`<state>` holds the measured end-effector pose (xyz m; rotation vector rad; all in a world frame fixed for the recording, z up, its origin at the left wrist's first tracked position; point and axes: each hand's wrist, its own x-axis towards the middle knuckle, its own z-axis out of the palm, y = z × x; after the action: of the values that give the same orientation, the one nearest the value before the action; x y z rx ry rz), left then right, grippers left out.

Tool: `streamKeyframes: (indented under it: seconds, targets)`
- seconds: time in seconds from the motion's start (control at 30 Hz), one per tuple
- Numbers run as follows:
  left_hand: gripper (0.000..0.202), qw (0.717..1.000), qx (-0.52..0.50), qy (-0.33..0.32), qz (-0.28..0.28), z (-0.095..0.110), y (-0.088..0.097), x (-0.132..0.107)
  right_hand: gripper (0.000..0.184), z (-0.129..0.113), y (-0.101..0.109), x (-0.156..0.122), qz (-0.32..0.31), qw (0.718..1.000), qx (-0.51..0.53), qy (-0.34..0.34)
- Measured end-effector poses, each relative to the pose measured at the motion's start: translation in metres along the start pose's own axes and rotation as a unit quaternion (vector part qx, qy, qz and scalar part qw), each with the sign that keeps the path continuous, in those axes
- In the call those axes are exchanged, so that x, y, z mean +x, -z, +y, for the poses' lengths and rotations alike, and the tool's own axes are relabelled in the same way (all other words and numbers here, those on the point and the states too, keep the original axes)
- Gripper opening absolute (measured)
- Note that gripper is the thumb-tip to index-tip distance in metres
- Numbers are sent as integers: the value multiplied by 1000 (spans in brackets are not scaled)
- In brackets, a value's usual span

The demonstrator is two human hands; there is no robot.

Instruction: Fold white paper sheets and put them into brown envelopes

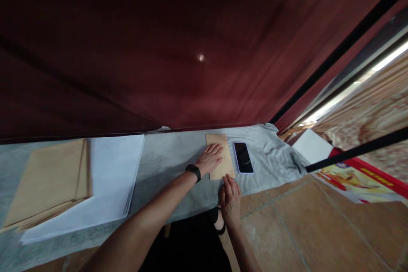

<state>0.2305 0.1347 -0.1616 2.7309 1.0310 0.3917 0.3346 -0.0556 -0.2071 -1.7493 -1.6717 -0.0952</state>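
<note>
1. Paper (227, 162) is laid on the grey cloth (178, 157), near its front edge; the far side is closed off by the red panel (197, 93), so reach beyond is blocked.
2. White sheets (111, 178) are spread at the left, with the brown stack (51, 174) set on them, well apart from the hands, presumably so that the middle is kept free.
3. Box (366, 178) is seen far right, partly crossed by a black bar (338, 59); the paper is not obstructed by either.
4. Left hand (210, 159) is rested palm down, fingers nearly together, nothing clamped; the paper is probably steadied that way.
5. Right hand (231, 197) is held at the near edge, touched by the fingertips; whether it is pinched cannot be told.
6. Phone (244, 158) is placed just beside the paper, limiting room rightward.
</note>
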Motion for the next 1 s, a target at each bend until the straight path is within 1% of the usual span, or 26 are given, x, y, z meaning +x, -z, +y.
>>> streamKeyframes:
  seconds: [0.1,0.2,0.27,0.37,0.43,0.53,0.63,0.73,0.87,1.0]
  targets:
    - [57,1000,0,6,-4,-15,-4,35,45,1,-3,-1,2,1000,-4,0]
    - [58,1000,-5,15,-5,-31,-7,61,45,1,-4,-1,6,1000,-7,-1]
    - [57,1000,-8,16,-12,-41,-10,72,45,1,-4,-1,4,1000,-10,-4]
    - [57,1000,-11,14,-22,-49,-16,78,45,0,-4,0,-6,1000,-15,-11]
    - [57,1000,-8,6,-23,-49,-18,77,46,0,-3,0,-11,1000,-16,-15]
    - [56,999,1,-38,-23,-44,-19,71,47,-1,-2,1,-9,1000,-12,-19]
    - [53,996,4,-88,-26,-34,-18,61,48,-3,-1,2,-10,1000,-11,-21]
    - [51,993,-1,-118,-26,-23,-18,47,47,-4,0,3,-12,1000,-11,-26]
    - [50,991,-4,-135,-13,-7,-17,24,46,-5,1,3,-9,999,-8,-30]
    - [49,991,-8,-136,-8,11,-11,0,44,-7,3,6,-6,999,-3,-39]
